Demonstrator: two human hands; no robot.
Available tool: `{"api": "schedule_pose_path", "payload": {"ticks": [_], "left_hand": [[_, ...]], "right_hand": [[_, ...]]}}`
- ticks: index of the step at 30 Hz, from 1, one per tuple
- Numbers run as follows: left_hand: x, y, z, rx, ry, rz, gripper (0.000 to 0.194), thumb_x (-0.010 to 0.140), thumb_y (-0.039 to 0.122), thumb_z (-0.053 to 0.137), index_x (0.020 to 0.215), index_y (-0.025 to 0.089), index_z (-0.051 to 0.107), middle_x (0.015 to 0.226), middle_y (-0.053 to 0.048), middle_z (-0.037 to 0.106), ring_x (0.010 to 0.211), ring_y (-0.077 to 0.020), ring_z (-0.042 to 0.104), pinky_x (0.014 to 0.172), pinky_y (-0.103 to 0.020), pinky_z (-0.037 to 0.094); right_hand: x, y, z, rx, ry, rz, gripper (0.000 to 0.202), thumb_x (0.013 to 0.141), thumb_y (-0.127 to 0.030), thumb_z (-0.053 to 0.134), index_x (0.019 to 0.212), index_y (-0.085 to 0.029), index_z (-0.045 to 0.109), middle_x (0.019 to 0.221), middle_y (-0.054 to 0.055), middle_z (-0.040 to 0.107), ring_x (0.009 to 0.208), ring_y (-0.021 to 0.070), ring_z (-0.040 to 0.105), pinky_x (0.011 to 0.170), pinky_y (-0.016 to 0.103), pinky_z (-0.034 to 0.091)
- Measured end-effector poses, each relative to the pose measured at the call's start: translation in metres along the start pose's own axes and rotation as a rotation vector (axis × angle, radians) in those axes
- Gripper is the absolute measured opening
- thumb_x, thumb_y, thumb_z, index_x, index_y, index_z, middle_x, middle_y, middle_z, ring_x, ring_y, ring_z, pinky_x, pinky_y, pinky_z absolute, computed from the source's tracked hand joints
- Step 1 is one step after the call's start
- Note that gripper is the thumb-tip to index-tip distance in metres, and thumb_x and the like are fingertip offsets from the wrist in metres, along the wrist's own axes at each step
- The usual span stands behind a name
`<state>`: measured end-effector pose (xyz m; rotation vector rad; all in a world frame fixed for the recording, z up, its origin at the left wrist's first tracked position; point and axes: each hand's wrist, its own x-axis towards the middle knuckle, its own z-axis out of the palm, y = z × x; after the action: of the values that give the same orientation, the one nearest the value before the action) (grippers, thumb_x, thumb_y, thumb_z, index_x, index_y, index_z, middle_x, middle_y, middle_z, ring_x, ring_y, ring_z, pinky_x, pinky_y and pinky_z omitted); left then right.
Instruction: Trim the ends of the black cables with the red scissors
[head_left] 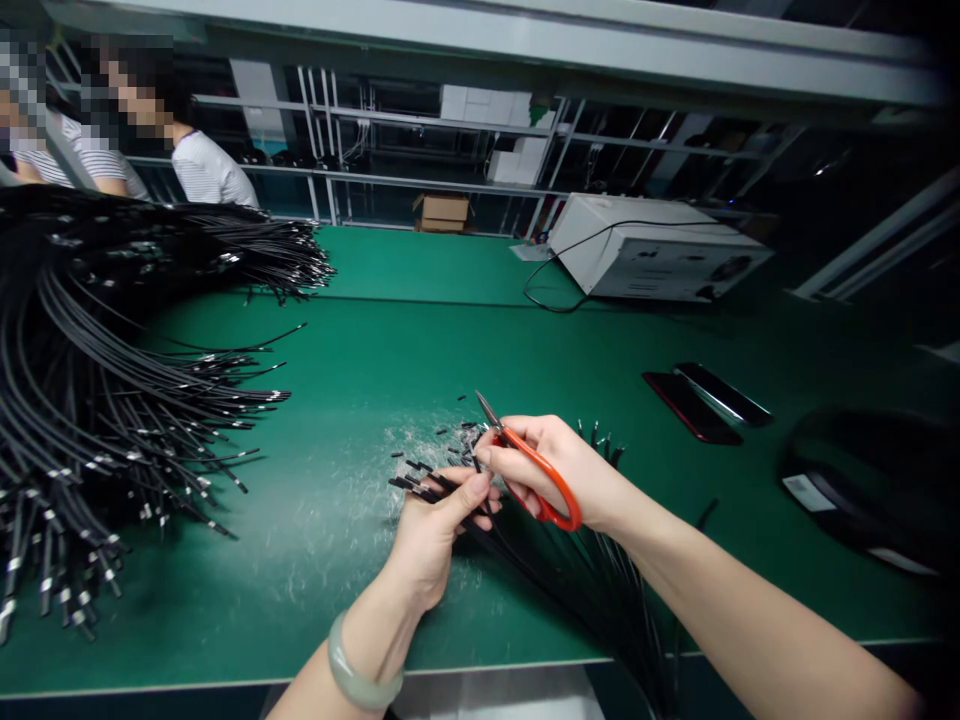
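Our left hand [429, 540] grips several slender black cables [559, 592]. Our right hand [579, 462], fingers curled, holds red-handled metal scissors [526, 449] just beside them.

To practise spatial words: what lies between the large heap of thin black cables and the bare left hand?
In the head view, wispy, whitish scraps lie scattered across the green tabletop, denser toward the left hand.

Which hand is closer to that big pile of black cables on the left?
The left hand. It is to the right of the pile, apart from it; the right hand, holding orange-handled scissors, is farther right.
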<state>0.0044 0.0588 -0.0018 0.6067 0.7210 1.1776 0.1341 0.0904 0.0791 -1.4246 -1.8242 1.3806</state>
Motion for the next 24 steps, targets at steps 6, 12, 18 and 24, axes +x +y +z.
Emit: {"api": "schedule_pose_path", "payload": {"ticks": [6, 12, 18, 24], "left_hand": [[-0.001, 0.002, 0.001, -0.034, 0.004, -0.051, 0.023, 0.068, 0.031, 0.072, 0.080, 0.011, 0.069, 0.071, -0.006, 0.066, 0.063, -0.0125, 0.058, 0.054, -0.019, 0.043], [-0.001, 0.002, 0.001, -0.056, -0.006, -0.069, 0.025, 0.068, 0.031, 0.072, 0.081, 0.010, 0.069, 0.069, -0.007, 0.066, 0.061, -0.0128, 0.058, 0.052, -0.020, 0.042], [-0.001, 0.003, 0.001, -0.047, 0.001, -0.090, 0.027, 0.066, 0.032, 0.073, 0.080, 0.010, 0.069, 0.067, -0.007, 0.066, 0.060, -0.0134, 0.058, 0.051, -0.020, 0.041], [-0.001, 0.003, 0.000, -0.048, -0.001, -0.097, 0.026, 0.066, 0.032, 0.073, 0.080, 0.010, 0.069, 0.067, -0.007, 0.066, 0.060, -0.0129, 0.057, 0.052, -0.020, 0.041]], "right_hand": [[-0.002, 0.028, -0.022, -0.825, 0.270, -0.422, 0.020, 0.085, -0.036, 0.049, 0.088, -0.018, 0.055, 0.070, 0.002, 0.060, 0.062, 0.0121, 0.049, 0.075, 0.032, 0.035], [-0.006, 0.042, -0.026, -1.322, 0.298, -0.632, 0.023, 0.088, -0.030, 0.042, 0.083, -0.016, 0.059, 0.067, 0.004, 0.058, 0.062, 0.0138, 0.049, 0.077, 0.033, 0.028], [-0.004, 0.037, -0.023, -1.413, 0.323, -0.712, 0.023, 0.088, -0.020, 0.039, 0.081, -0.017, 0.061, 0.060, 0.002, 0.056, 0.057, 0.0123, 0.047, 0.073, 0.031, 0.027], [-0.001, 0.034, -0.028, -1.456, 0.288, -0.755, 0.023, 0.087, -0.015, 0.039, 0.078, -0.018, 0.059, 0.056, 0.000, 0.056, 0.050, 0.0109, 0.041, 0.068, 0.031, 0.025]]}}
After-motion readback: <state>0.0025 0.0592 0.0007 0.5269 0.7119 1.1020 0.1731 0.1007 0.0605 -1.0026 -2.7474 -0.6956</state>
